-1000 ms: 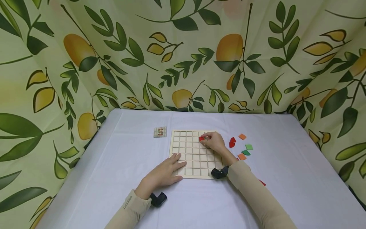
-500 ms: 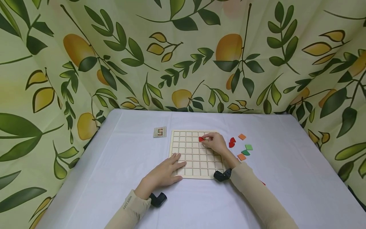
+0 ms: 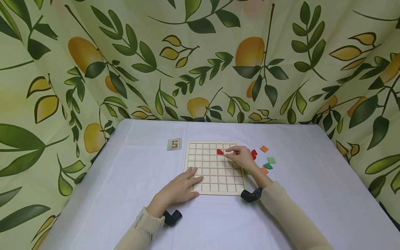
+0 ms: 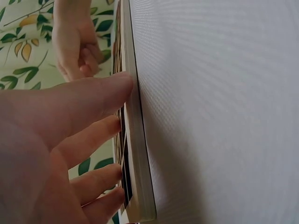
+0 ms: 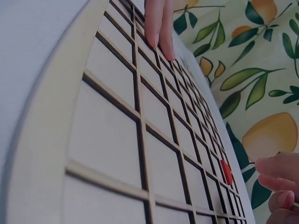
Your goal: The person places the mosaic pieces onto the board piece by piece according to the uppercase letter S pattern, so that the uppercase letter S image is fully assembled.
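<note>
A square wooden grid board [image 3: 210,180] lies on the table. My left hand [image 3: 179,185] rests on its left edge with fingers spread, and in the left wrist view the thumb [image 4: 107,91] touches the board's side. A red quarter-round tile [image 3: 220,151] sits in a cell of the second row from the back; the same red tile [image 5: 226,172] shows in the right wrist view. Just right of that tile, above the board, is my right hand [image 3: 243,158]. Its thumb and forefinger are apart, with no tile seen between them.
Right of the board lie loose tiles: red ones [image 3: 254,152], orange ones [image 3: 264,149], a light green square [image 3: 271,160] and a dark green one [image 3: 267,166]. A small patterned card [image 3: 174,144] lies off the board's back left corner. A patterned curtain [image 3: 200,69] hangs behind.
My right hand has let go of the red tile and moved right, away from it. The tile stays in its cell. My left hand has not moved.
</note>
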The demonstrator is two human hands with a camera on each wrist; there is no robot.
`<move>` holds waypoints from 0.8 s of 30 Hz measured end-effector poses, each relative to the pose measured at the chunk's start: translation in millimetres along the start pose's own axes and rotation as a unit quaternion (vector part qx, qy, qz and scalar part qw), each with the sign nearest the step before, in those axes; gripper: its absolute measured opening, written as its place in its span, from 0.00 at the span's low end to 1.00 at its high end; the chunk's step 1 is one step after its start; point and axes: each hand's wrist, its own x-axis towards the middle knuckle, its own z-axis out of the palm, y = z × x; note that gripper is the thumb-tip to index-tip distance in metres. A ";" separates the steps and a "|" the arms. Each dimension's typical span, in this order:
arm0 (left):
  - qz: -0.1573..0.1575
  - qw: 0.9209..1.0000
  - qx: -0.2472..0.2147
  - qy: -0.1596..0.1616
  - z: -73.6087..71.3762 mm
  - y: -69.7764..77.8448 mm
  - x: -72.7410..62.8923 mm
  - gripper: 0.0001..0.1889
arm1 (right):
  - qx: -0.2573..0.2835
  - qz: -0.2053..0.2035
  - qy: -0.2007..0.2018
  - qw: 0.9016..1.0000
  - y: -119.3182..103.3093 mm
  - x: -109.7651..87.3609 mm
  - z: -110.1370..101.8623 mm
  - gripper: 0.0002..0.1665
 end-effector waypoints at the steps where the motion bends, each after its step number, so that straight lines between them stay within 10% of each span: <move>1: 0.002 1.000 0.006 0.001 0.2 -0.2 0.5 0.29 | 0.000 0.000 0.002 1.000 1.2 -1.1 -1.9 0.15; 24: -0.009 1.000 -0.028 -0.012 -4.1 -4.5 3.3 0.26 | -0.011 0.046 -0.009 0.999 17.6 -31.4 -40.3 0.16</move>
